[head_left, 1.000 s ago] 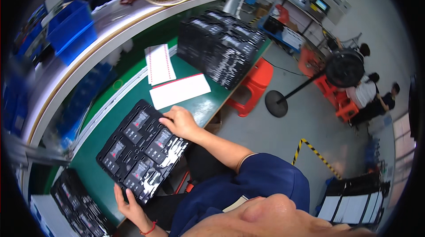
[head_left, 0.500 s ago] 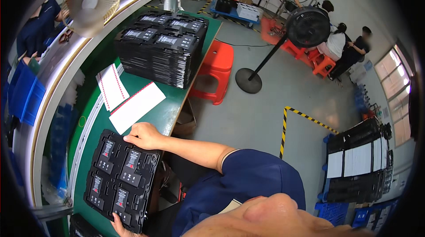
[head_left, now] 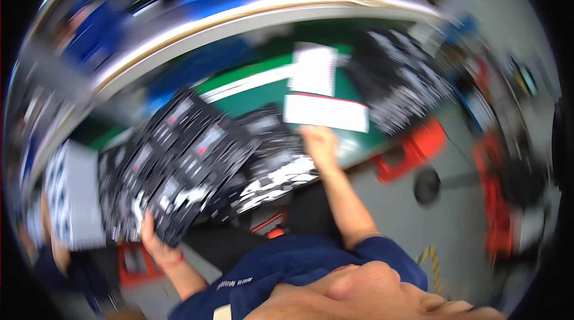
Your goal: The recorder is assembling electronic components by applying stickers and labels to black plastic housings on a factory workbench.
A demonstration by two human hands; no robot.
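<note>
Left hand (head_left: 159,247) pinches a tray (head_left: 179,155), likely steadying it; beside right hand (head_left: 321,145), fingers too blurred to tell, lies another tray (head_left: 268,144).

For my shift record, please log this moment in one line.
left hand: at near edge of left black tray; right hand: beside right black tray, contact unclear; white sheets: beyond right hand; image: blurred

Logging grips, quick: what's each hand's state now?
Left hand: holding a black tray by its edge.
Right hand: at second tray; blurred, grip unclear.

Black tray (head_left: 186,158) (blurred) in left grip (head_left: 156,246)
</note>
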